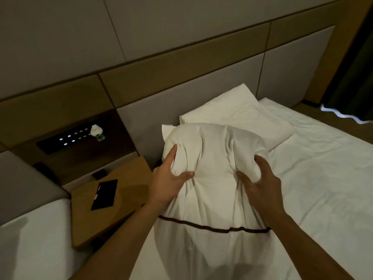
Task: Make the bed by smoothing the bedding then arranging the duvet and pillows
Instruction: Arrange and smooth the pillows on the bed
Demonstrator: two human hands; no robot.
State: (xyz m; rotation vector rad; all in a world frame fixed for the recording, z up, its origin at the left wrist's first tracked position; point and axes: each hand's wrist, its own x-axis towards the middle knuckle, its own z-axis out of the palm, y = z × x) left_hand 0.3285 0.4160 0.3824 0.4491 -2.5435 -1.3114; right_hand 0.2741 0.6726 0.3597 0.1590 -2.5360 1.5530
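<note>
Far out past my left hand, a second white-sheeted mattress [34, 239] fills the lower corner, and between it and me stands a tan square-topped wooden nightstand [129, 178] with a flat black rectangular object [105, 194] lying on it, possibly a phone or wallet; I cannot tell which. Above that, set into the padded beige headboard wall [181, 81], is a dark switch panel with small glowing lights [66, 141], and a small white and green object [96, 133] sits beside it. My left hand [171, 178] grips the near left side of a plump white fabric pillow with a dark brown trim stripe [212, 164], fingers curled deep into the stuffing and one finger stretched up along its edge. My right hand [260, 180] clamps the pillow's right side the same way, so the two hands stand apart with the pillow bunched between them. I judge the grip is meant to lift and plump it before setting it at the head of the bed. Just beyond my hands, a second flat white pillow [242, 116] already lies against the headboard, likely the spot this one will join. To the right of my right hand spreads the wrinkled white bed sheet [323, 168], not yet smoothed. At the far right edge a dark curtain [359, 77] hangs, with a thin strip of light at its foot.
</note>
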